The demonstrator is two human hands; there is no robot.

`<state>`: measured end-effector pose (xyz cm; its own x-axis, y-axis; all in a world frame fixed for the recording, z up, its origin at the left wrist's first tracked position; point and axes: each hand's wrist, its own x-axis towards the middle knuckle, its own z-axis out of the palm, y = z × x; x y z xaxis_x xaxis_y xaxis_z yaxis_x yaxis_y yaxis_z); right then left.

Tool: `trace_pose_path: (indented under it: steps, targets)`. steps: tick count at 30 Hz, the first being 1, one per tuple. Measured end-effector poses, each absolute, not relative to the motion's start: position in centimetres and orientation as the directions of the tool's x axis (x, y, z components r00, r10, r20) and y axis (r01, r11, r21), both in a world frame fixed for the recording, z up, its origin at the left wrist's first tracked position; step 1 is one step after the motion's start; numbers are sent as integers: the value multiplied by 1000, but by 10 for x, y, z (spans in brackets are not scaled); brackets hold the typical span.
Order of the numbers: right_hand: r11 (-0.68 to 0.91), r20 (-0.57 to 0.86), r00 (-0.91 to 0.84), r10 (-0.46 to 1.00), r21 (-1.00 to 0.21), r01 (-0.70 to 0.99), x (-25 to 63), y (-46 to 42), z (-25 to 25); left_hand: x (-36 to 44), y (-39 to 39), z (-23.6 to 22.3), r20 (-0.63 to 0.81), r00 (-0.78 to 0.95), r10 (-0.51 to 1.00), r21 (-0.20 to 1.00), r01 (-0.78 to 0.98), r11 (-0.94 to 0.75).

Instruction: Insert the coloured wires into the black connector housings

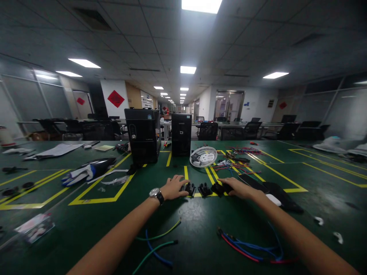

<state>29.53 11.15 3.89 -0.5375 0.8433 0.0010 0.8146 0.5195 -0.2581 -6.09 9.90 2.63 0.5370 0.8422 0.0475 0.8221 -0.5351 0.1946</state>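
Note:
Several small black parts [204, 190] with upright pegs stand in a short row on the green table [197, 217], across a yellow tape line; their exact kind is too small to make out. My left hand [172, 187], with a watch [156, 194] on its wrist, has thumb and index finger around the leftmost black part [190, 189]. At the row's other end, my right hand [239, 188] has index finger and thumb about the rightmost black part [226, 188], which the hand partly hides.
Two black computer towers [181, 133] and a white basket [203, 157] stand beyond. Cables [246, 244] lie nearer me. Farther right are a black mat [282, 196], a white mouse [273, 199] and earbuds [319, 220]. Gloves [86, 172] and a clear box [36, 228] are leftward.

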Motion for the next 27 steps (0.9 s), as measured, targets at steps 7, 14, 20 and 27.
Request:
trace_pose_path:
  steps: [7,14,20,27]
  targets:
    - [526,-51,-565,823,-304,794,267,107,40,-40,97,5,69,466,882,243,850,-468]
    - [511,15,-528,849,-277,814,277,89,35,-11,82,6,130,485,865,280,819,-501]
    - [681,157,-663,732,-191,707,246,55,50,-2,78,13,120,484,867,293,817,-497]
    - [756,160,-739,654,-130,641,202,49,42,-26,78,13,127,492,861,230,830,-508]
